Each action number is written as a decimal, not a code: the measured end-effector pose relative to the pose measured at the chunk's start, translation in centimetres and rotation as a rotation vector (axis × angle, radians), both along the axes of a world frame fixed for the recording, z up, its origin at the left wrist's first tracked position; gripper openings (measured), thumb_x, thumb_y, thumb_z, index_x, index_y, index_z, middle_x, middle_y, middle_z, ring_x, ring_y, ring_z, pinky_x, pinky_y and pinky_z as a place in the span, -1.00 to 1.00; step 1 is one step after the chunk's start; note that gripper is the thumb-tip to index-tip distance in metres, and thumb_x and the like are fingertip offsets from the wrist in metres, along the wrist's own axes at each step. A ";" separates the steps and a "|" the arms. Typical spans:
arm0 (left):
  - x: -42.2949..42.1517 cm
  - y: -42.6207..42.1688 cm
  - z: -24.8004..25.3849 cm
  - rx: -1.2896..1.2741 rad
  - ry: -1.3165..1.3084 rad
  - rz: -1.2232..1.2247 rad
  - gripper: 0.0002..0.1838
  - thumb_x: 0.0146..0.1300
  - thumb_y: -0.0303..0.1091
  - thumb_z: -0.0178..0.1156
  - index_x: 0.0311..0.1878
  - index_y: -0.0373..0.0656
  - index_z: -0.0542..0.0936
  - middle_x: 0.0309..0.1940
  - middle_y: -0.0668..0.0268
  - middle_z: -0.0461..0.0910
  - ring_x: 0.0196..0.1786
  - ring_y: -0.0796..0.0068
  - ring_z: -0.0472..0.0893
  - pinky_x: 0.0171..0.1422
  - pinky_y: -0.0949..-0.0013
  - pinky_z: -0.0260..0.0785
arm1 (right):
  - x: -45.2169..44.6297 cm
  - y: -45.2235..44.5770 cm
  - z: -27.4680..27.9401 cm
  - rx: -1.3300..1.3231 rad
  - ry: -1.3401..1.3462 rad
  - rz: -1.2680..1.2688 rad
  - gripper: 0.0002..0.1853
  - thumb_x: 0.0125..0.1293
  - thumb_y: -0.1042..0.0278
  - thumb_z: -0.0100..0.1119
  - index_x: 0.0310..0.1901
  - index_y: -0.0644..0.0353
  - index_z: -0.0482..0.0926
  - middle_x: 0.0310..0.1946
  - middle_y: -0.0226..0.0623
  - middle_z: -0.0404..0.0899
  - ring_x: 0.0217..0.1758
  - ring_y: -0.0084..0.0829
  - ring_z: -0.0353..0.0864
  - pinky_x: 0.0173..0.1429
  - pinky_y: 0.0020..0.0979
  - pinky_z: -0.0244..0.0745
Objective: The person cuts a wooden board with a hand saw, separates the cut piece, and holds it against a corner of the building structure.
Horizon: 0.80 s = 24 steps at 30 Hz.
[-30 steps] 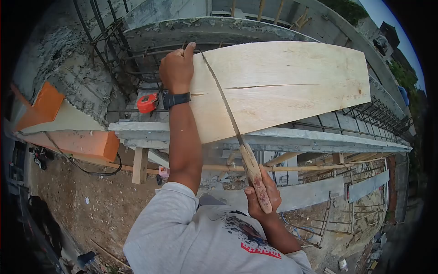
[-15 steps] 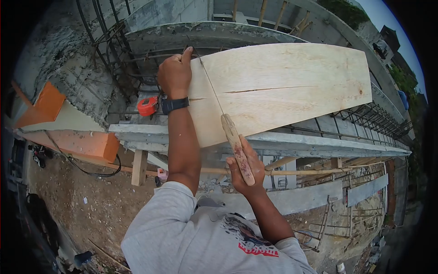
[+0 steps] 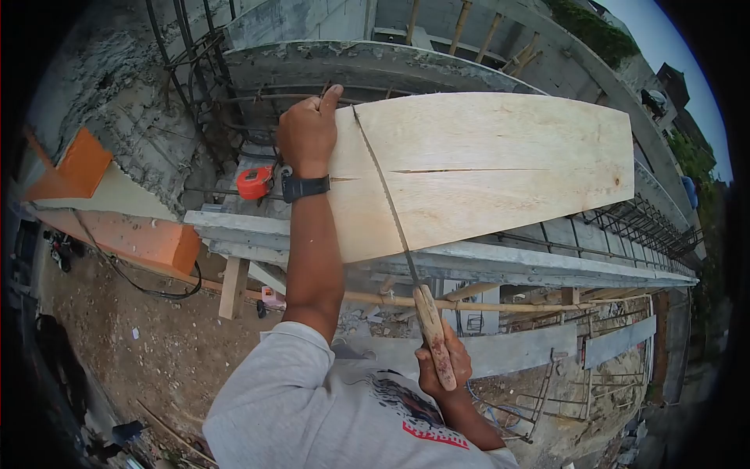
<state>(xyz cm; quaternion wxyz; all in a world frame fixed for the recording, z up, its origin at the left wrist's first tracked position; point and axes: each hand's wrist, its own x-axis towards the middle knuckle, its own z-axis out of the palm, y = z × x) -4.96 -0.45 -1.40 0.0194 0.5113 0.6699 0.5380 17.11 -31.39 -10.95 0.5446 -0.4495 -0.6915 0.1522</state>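
Note:
A pale plywood board (image 3: 508,148) with a long crack along its grain lies over the concrete form. My left hand (image 3: 307,139), wearing a dark wristwatch, is closed at the board's left edge with the thumb pointing up; the fingertips are partly hidden. In my right hand (image 3: 447,361) is the worn wooden handle of a handsaw (image 3: 434,336), held below the board's near edge. Its thin blade slants across the left part of the board, the tip near the far edge. An orange tape measure (image 3: 255,183) rests just left of my left wrist.
Steel rebar (image 3: 617,227) runs inside the formwork, and upright bars (image 3: 187,47) rise at the upper left. A grey beam edge (image 3: 500,258) passes under the board. Orange-painted masonry (image 3: 133,238) stands at left, above dirt ground far below.
My right hand has drawn the handsaw back toward my body, so its handle is now off the board and more blade shows. My left hand stays at the board's left edge.

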 end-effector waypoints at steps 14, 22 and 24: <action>0.6 -0.9 0.4 0.048 0.073 0.045 -0.42 0.38 0.16 0.22 -0.51 -0.20 0.67 -0.45 -0.03 0.65 -0.33 -0.20 0.64 -0.24 -0.07 0.46 | -0.5 4.3 1.6 0.119 -0.114 -0.041 -0.37 0.33 0.46 0.42 0.35 0.56 0.40 -0.01 0.11 0.73 -0.18 -0.24 0.82 -0.08 -0.40 0.69; 0.7 0.3 0.4 0.063 0.028 0.044 -0.44 0.36 0.14 0.22 -0.50 -0.20 0.68 -0.47 -0.07 0.63 -0.35 -0.23 0.62 -0.25 -0.06 0.46 | 0.1 2.1 0.6 0.070 -0.048 0.000 -0.43 0.33 0.50 0.41 0.31 0.53 0.44 0.05 0.05 0.71 -0.17 -0.21 0.81 -0.12 -0.40 0.68; 0.6 -0.4 0.4 0.049 0.074 0.019 -0.44 0.37 0.13 0.22 -0.50 -0.20 0.69 -0.47 -0.07 0.63 -0.36 -0.23 0.62 -0.25 -0.05 0.47 | -0.6 2.8 1.0 0.097 -0.019 -0.035 -0.45 0.33 0.50 0.41 0.29 0.52 0.46 0.10 0.08 0.69 -0.13 -0.21 0.82 -0.11 -0.38 0.69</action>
